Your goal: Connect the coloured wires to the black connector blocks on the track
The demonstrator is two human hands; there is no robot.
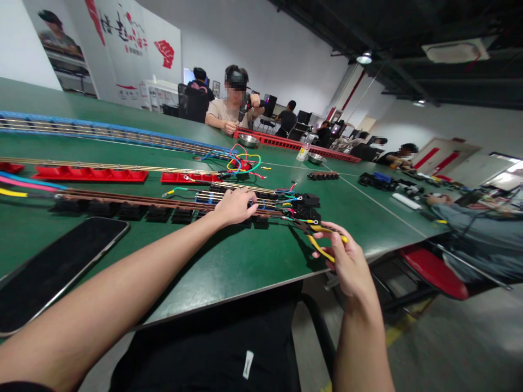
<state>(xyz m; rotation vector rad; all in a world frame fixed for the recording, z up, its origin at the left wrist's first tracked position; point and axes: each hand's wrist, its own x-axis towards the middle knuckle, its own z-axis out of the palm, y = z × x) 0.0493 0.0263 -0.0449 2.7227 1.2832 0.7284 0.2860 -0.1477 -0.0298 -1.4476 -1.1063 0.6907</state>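
My right hand [345, 256] holds a pair of pliers with yellow handles [322, 251], the handles spread apart. Their dark jaws point left, at the wire ends and ring terminal [314, 221] by the end of the rail assembly. My left hand [237, 206] lies over the long brown bars [180, 203], fingers curled round them; what is under the palm is hidden. Black holders [157, 213] sit beneath these bars. Several thin coloured wires stick out at the right end, next to black end blocks [308, 200].
A phone [61, 267] lies on the green table [204, 277] at left. Beyond are red holders [90, 173], a blue rail [102, 126] and looped wires [245, 163]. Across the table, a person [235, 103] holds a drill by a red rail [294, 145] and metal bowl [248, 141].
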